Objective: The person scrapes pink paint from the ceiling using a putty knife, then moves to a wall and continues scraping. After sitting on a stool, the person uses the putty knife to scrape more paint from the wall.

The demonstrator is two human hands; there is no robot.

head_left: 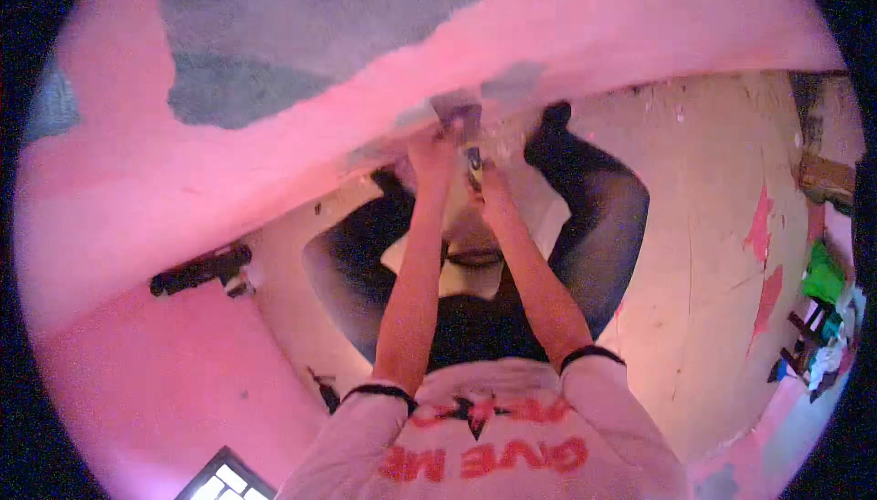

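Both my arms reach forward between my bent knees to the foot of a pink and grey wall (365, 89). My left hand (432, 155) touches or holds a small dark box-like object (459, 115) at the wall; its fingers are blurred. Just to the right, my right hand (493, 191) is closed around a small tool (474, 164) with a dark tip and a yellowish part, which points at the wall. The exact kind of tool is too small to tell.
A dark elongated object (201, 270) lies at the left by the wall. Green cloth (825, 273) and mixed items sit at the far right, below a brown box-like thing (828, 178). A bright window-like panel (228, 484) shows at the bottom left.
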